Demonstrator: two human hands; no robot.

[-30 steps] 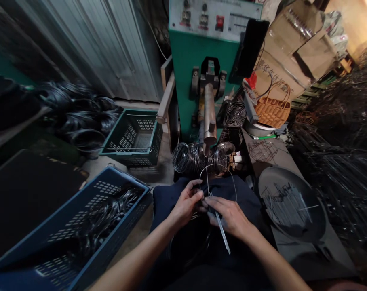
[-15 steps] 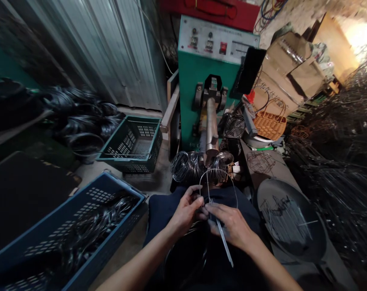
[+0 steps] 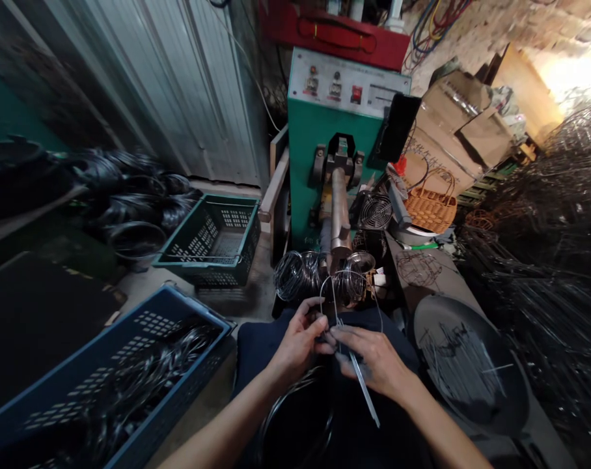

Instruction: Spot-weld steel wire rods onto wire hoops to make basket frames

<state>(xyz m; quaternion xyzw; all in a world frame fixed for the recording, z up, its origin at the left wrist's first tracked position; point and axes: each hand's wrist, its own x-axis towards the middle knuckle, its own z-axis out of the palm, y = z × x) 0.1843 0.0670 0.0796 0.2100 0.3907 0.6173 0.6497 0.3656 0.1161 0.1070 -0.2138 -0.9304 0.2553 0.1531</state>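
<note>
Currently, in the head view, a thin wire hoop [image 3: 377,301] rises as a pale grey, rounded arch above the person's lap [image 3: 256,345], in front of the wire coils [image 3: 295,277] at the foot of a green machine [image 3: 308,169]. A straight wire [image 3: 334,299] runs from near the top of the arch down to the fingers, left of the arch's middle. The left hand [image 3: 300,335] pinches the hoop's left side between thumb and fingers; the exact contact is lost in shadow. The right hand [image 3: 373,358] grasps a slim bundle of straight, silvery rods [image 3: 365,391], which slants out below the palm, lower end toward the right. The fingertips of both hands meet or nearly meet at the straight wire; which, I cannot tell.

Compared with a second ago, the scene sits lower in the picture, and a red box [image 3: 280,23] above the machine has come into view. The hands keep almost the same pose, and hoop and rods stay in their grasp. Dark wire rings [image 3: 271,417] at the lap, below the left hand, show more plainly than they did then.
</note>
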